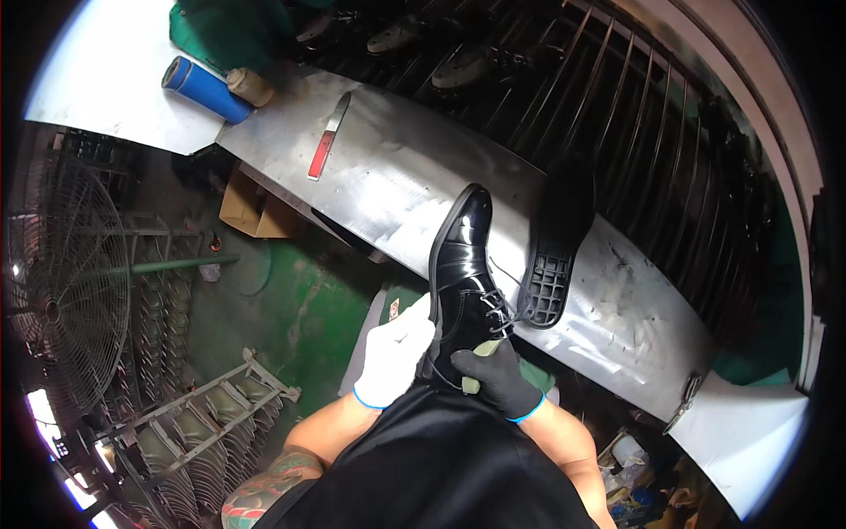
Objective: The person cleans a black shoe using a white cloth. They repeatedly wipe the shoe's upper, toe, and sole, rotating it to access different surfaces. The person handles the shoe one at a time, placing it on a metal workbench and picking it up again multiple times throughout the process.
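Observation:
A glossy black lace-up dress shoe is held over the near edge of the metal bench, toe pointing away from me. My left hand, in a white glove, grips its left side near the heel. My right hand, in a dark glove, closes around a pale green block at the shoe's opening, which looks like a shoe last. Its thumb lies across the block. Right of this shoe, a second black shoe lies on the bench with its gridded heel underside up.
A red-handled knife lies on the metal bench. A blue roll and a small tan bottle are at far left. Beyond the bench runs a rod rack with shoes. A large fan and metal racks stand left.

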The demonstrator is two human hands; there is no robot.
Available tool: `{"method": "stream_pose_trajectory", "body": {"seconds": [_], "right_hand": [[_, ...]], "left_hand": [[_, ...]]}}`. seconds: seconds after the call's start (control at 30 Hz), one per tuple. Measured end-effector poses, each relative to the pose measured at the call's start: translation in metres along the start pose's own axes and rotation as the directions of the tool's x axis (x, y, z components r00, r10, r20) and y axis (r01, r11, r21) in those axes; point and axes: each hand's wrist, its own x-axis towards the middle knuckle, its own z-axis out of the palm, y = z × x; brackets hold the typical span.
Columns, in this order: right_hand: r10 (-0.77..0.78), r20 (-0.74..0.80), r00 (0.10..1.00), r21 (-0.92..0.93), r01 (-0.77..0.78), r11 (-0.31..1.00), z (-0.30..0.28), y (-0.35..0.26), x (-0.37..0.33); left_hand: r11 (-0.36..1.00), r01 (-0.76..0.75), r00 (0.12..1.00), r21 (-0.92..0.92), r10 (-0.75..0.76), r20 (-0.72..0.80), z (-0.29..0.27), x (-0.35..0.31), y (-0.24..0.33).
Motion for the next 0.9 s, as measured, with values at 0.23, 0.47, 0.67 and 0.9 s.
{"method": "stream_pose_trajectory", "body": {"seconds": [0.23,0.47,0.67,0.9], "right_hand": [[0.067,0.072,0.995,0.107,-0.074,0.991,0.011,-0.029,-0.006],[0.129,0.049,0.99,0.005,-0.13,0.992,0.013,-0.028,-0.034],[0.083,0.077,0.994,0.021,-0.084,0.996,-0.004,-0.025,-0.03],[-0.61,0.291,0.737,-0.839,0.503,0.207,-0.003,-0.048,-0.017]], "left_hand": [[0.803,-0.309,0.951,0.51,0.277,0.14,-0.021,0.057,0.031],[0.75,-0.48,0.845,0.454,0.535,0.01,0.009,0.15,0.04],[0.74,-0.633,0.629,0.229,0.664,-0.405,0.013,0.148,0.003],[0.766,-0.112,0.785,-0.634,0.459,0.416,0.008,0.119,0.065]]}}
